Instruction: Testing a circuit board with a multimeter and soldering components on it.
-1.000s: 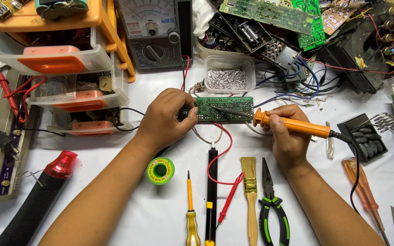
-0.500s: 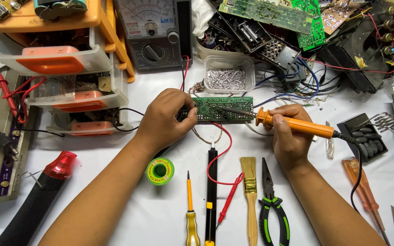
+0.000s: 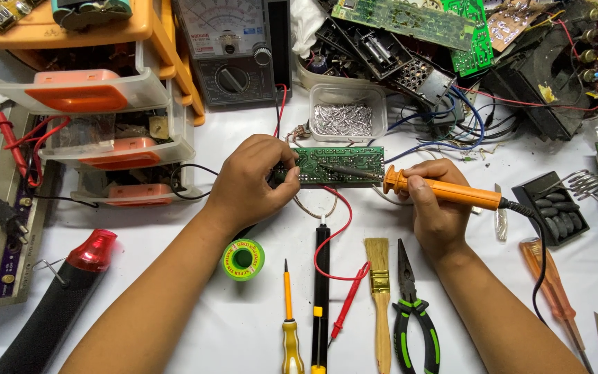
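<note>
A green circuit board point(image 3: 344, 161) lies flat on the white table, just in front of a clear tub of silvery bits point(image 3: 344, 118). My left hand point(image 3: 250, 181) is closed on the board's left end and steadies it. My right hand point(image 3: 437, 208) grips an orange-handled soldering iron point(image 3: 444, 190). Its dark tip points left and rests on the middle of the board. A black cord runs from the iron's handle off to the right.
In front of my hands lie a green solder spool point(image 3: 243, 259), a yellow screwdriver point(image 3: 290, 325), a black and a red probe, a brush point(image 3: 380, 298), and green-handled pliers point(image 3: 413, 318). A meter point(image 3: 233, 48) and orange drawers point(image 3: 98, 97) stand behind; scrap boards and wires crowd the back right.
The soldering iron has shifted very slightly, its tip still on the board. Both hands stay where they were.
</note>
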